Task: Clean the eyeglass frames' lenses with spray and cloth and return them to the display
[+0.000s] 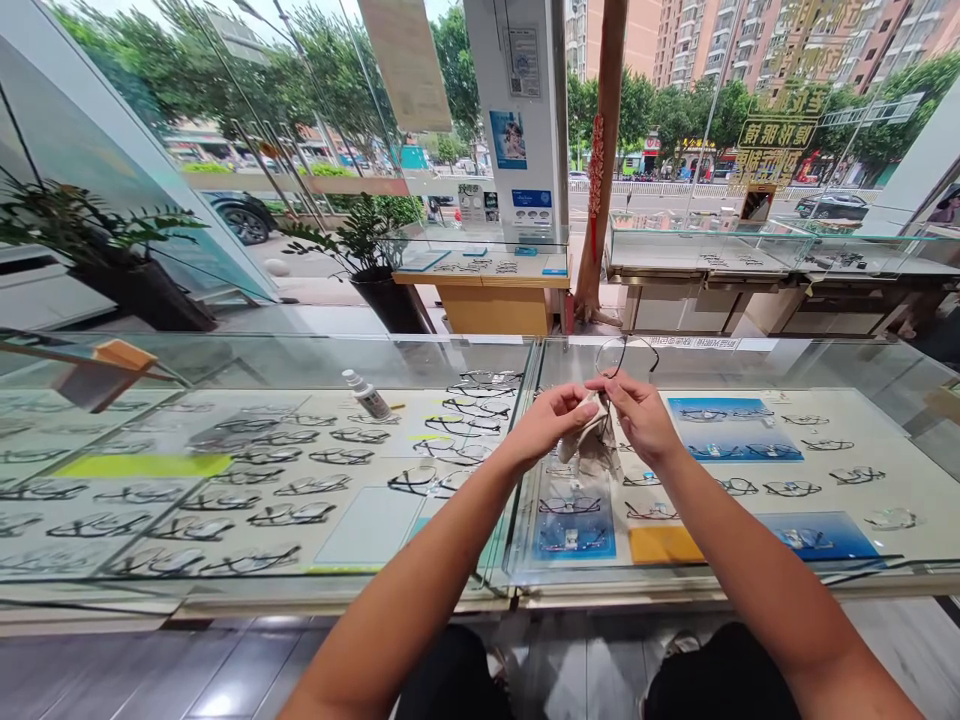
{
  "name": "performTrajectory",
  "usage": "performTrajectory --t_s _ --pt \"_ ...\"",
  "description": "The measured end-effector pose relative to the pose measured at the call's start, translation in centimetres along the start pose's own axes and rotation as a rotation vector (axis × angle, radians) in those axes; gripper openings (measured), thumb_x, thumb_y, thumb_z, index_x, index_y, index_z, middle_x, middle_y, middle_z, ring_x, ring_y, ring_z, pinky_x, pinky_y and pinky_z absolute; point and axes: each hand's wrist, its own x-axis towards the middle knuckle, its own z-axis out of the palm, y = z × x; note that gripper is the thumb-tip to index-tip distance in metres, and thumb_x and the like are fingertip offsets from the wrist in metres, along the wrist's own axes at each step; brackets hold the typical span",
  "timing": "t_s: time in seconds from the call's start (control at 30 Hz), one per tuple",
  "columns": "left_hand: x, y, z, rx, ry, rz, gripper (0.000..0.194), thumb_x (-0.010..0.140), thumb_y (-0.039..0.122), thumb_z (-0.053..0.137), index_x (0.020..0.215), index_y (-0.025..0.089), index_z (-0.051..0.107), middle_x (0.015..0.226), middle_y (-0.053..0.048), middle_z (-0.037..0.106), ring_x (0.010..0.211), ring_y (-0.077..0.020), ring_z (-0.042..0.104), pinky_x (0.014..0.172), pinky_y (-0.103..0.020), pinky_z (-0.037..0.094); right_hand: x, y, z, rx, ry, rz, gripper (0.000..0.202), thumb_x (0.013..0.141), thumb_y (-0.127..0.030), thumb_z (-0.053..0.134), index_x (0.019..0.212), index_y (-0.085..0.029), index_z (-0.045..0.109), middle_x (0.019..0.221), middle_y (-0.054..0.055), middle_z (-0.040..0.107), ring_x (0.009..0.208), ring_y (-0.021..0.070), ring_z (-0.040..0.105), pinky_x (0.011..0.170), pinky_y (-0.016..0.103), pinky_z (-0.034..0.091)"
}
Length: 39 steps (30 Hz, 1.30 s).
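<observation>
In the head view, the left hand [561, 418] is pinching a pale cloth [582, 442], its fingers nearly closed, while the right hand [639, 415] is gripping thin-framed eyeglasses [613, 358] with curled fingers. The eyeglasses are sitting above the glass tabletop [375, 358], their lenses just beyond the fingertips (how much the cloth is covering, I cannot tell). A bottle [369, 398] is standing leftward, well apart from both hands.

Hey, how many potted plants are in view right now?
2: one potted plant at far left, a second plant left of the tan display counter. Others may be hidden.
</observation>
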Motion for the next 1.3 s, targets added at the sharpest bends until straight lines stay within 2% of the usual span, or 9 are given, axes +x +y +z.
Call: performTrajectory --t_s 0.37,0.57,0.77,0.97,1.07,1.2,1.3 --pt "-0.13 0.26 0.20 0.017 -0.022 -0.029 0.065 0.071 0.072 0.088 0.077 0.018 0.051 0.067 0.006 0.051 0.058 -0.0071 0.042 0.057 -0.022 0.031 -0.02 -0.12 -0.18 -0.007 0.068 -0.024 0.048 0.080 -0.074 0.080 0.090 -0.028 0.088 0.099 0.005 0.068 0.107 0.0234 0.059 0.108 0.040 0.044" --pt "-0.35 0.71 0.51 0.001 -0.022 -0.044 0.067 0.068 0.071 0.090 0.077 0.018 0.052 0.073 0.004 0.056 0.064 -0.0077 0.048 0.062 -0.021 0.035 -0.01 -0.01 -0.19 -0.011 0.031 0.005 0.051 0.081 -0.076 0.078 0.095 -0.028 0.088 0.098 0.005 0.073 0.104 0.0231 0.063 0.104 0.039 0.046" --pt "-0.36 0.90 0.65 0.018 -0.020 -0.023 0.066 0.069 0.070 0.090 0.075 0.017 0.052 0.071 0.005 0.054 0.062 -0.0071 0.044 0.060 -0.021 0.031 -0.01 -0.11 -0.21 -0.038 0.029 -0.014 0.052 0.081 -0.077 0.077 0.089 -0.027 0.086 0.093 0.004 0.071 0.099 0.0228 0.062 0.100 0.040 0.047" --pt "-0.26 0.69 0.52 0.037 -0.019 -0.024 0.064 0.071 0.072 0.088 0.075 0.018 0.054 0.065 0.006 0.051 0.057 -0.0068 0.040 0.058 -0.022 0.031 -0.01 -0.12 -0.29 -0.041 0.059 -0.037 0.051 0.082 -0.077 0.076 0.092 -0.028 0.086 0.094 0.004 0.069 0.099 0.0226 0.062 0.100 0.040 0.048" --pt "-0.27 0.62 0.48 0.020 0.000 -0.039 0.065 0.071 0.073 0.087 0.079 0.018 0.055 0.066 0.006 0.053 0.057 -0.0071 0.043 0.059 -0.022 0.033 0.04 -0.18 -0.31 -0.044 0.064 -0.045 0.050 0.084 -0.076 0.075 0.091 -0.027 0.086 0.097 0.004 0.070 0.101 0.0232 0.062 0.101 0.040 0.048" --pt "-0.31 0.63 0.46 -0.023 0.063 -0.029 0.067 0.068 0.072 0.090 0.093 0.019 0.060 0.075 0.003 0.064 0.066 -0.0109 0.056 0.065 -0.023 0.041 0.04 -0.37 -0.24 -0.030 0.035 -0.050 0.049 0.085 -0.075 0.075 0.091 -0.027 0.085 0.098 0.004 0.072 0.104 0.0238 0.063 0.104 0.041 0.047" --pt "-0.33 0.63 0.45 -0.019 0.065 -0.020 0.064 0.070 0.070 0.090 0.094 0.019 0.060 0.076 0.002 0.065 0.066 -0.0115 0.057 0.065 -0.023 0.041 -0.03 -0.45 -0.15 -0.032 0.022 -0.057 0.048 0.087 -0.074 0.074 0.091 -0.028 0.085 0.097 0.004 0.074 0.102 0.0234 0.063 0.103 0.041 0.047"
